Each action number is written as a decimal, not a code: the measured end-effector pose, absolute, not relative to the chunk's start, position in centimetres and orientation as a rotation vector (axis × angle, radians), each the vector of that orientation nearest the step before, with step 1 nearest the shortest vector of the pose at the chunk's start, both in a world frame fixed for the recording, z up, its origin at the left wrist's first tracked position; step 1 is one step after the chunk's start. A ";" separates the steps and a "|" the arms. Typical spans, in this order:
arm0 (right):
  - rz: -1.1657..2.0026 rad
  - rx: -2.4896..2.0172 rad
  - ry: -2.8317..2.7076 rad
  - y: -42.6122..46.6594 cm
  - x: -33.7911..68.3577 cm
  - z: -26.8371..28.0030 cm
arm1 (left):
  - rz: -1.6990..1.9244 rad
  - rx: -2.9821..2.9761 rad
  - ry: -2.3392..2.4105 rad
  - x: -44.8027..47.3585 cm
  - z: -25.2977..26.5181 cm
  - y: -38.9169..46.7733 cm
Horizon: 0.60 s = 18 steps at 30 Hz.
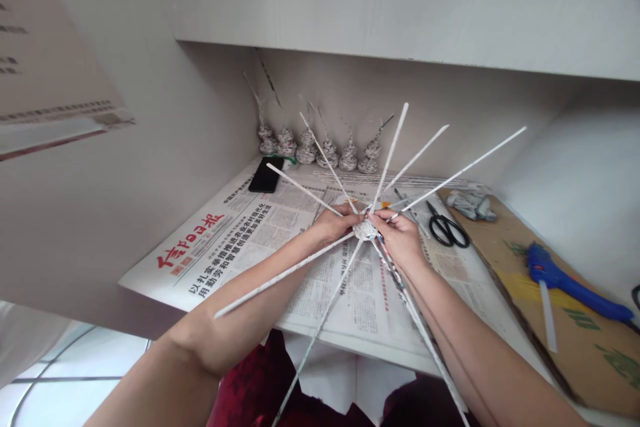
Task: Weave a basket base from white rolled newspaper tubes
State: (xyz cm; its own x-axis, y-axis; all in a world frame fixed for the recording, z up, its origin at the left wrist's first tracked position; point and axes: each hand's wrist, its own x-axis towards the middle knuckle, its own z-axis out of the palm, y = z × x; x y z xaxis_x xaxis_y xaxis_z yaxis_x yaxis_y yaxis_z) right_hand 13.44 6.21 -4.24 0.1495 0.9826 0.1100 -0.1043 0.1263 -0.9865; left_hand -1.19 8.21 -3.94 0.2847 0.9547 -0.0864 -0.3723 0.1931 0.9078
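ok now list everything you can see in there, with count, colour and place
woven paper piece: one, whitish, between the hands
paper spokes: several, whitish, radiating from it
gourd-shaped woven pieces: six, grey-white, along the back
phone: one, black, back left
loose paper rods: several, pale, back
newspaper: count unclear, white with black and red print, on the table
scissors: one, black handles, right
crumpled wad: one, pale grey, on the cardboard
cardboard: one, brown, right
glue gun: one, blue, on the cardboard
glue stick: one, whitish, at the gun
table: one, white, below
clothing: dark red, bottom
left hand, right hand: two, bare, pinching the woven paper piece
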 end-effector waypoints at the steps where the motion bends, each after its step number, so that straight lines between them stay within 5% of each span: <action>1: 1.055 -1.116 -1.075 6.2 13.5 -4.2 | 1.076 0.929 0.778 -1.2 -3.9 8.2; 18: 1.446 -0.988 -0.871 6.1 13.5 -3.5 | 1.134 0.948 0.718 -1.3 -4.2 8.4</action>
State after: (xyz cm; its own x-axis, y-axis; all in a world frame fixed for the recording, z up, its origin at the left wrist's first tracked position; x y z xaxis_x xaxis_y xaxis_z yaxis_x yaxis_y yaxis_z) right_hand 13.52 6.13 -3.48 -0.0246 0.9946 -0.1011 -0.3754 -0.1029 -0.9211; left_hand -1.26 8.39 -4.24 0.2845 0.9586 -0.0090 -0.4178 0.1324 0.8988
